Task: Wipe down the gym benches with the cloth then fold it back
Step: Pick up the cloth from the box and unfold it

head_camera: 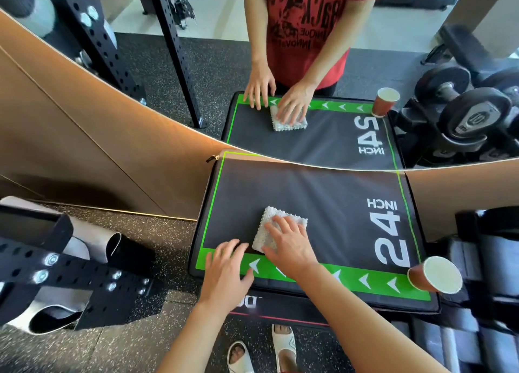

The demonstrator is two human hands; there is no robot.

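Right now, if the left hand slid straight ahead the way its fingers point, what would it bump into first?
The left hand lies flat on the green border of the black pad, its fingers aimed up and slightly right. Going on that way, it would probably first meet the near-left edge of the folded white cloth under the right hand.

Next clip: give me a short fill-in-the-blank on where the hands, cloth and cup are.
1. The right hand presses flat on the white ____.
2. The left hand rests on the pad's ____ border.
3. The paper cup stands at the pad's near-____ corner.
4. The number printed on the pad is ____.

Missing words: cloth; green; right; 24
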